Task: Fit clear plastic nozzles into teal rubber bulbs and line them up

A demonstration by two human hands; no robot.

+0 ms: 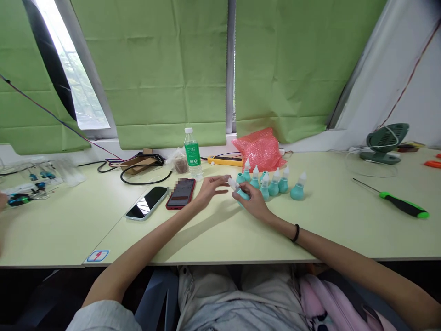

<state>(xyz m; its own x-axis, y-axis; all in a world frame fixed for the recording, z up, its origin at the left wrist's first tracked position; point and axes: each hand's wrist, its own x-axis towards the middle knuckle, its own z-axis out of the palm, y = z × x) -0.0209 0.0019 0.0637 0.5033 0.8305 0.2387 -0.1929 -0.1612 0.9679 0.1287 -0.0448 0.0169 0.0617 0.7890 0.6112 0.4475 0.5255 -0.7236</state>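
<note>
My right hand [253,201] is closed around a small teal bulb with a white tip [237,188], held tilted just above the desk. My left hand [212,186] hovers beside it with fingers stretched out, fingertips close to the white tip. Just behind my right hand stand several more teal bulbs with white tips [275,183] in a loose cluster, one [298,188] a little to the right.
Two phones lie left of my hands, a red one [181,193] and a pale one [147,202]. A water bottle [193,154], pink bubble wrap [259,148], cables and a yellow tool sit at the back. A green-handled screwdriver [403,205] and small fan [385,143] are at right.
</note>
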